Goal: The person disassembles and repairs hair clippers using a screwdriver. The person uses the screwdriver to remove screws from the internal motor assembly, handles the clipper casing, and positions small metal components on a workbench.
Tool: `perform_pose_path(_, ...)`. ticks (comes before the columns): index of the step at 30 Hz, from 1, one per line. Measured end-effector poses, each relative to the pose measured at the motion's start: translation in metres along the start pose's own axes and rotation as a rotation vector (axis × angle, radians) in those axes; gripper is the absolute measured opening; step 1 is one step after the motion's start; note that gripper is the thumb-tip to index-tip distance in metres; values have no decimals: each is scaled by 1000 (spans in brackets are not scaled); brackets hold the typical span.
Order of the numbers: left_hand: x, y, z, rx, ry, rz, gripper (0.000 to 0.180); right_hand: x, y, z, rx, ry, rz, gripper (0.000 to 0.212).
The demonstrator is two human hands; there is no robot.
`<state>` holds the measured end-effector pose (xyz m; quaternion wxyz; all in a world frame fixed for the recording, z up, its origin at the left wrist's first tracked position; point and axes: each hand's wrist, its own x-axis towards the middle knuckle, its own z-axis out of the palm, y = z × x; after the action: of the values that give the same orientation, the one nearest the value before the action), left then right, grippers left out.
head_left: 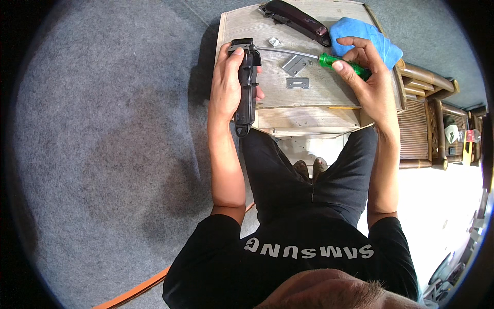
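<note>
Hair clipper (247, 87), dark and slim, clamped in the left hand (225, 90): fingers wrapped round the body from the left, thumb up near the blade end, tail hanging past the near edge of the wooden table (319, 103). Held upright over the table's left corner, not resting on it as far as can be told.

Right hand (365, 77) closed round the green handle of a screwdriver (342, 64), thumb and fingers pinched on it, long steel shaft running left to the clipper's head. Tip touching or just short of the head; too small to tell whether seated in a screw.

Likely trouble, nearest first:
- Slip of the tip off the head. Long shaft, grip far back on the handle, little side control. Left thumb just beside the tip, so a likely jab there.
- Twist of the clipper in the left fist under turning force; nothing bracing it below, so a possible drop onto the lap or the grey carpet (103, 154).
- Loss of a freed screw, tiny, straight off the corner into the carpet pile.

Further out: two flat metal plates (295, 64) (297, 82) and a small metal piece (275, 41) loose on the tabletop under the shaft, easily swept by it or by the right wrist. Second clipper (296, 19) and blue cloth (378, 36) at the far edge, well apart from the work.
</note>
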<state>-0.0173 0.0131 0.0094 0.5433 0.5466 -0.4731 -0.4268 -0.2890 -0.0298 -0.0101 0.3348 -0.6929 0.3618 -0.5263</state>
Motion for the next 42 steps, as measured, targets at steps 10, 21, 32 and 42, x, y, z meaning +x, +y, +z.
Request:
perform_pose_path(10,-1,-1,0,3,17,-16,41,-1,0,-1,-215,-39,-83,35)
perform_pose_path(21,-1,1,1,19,18,-6,41,-2,-5,1,-256,-103,-143,34)
perform_pose_path(32,-1,1,1,5,12,-12,39,-5,-3,3,-312,-90,-156,32)
perform_pose_path(42,4,-1,-2,-35,-40,2,40,-2,4,-1,30,69,41,32)
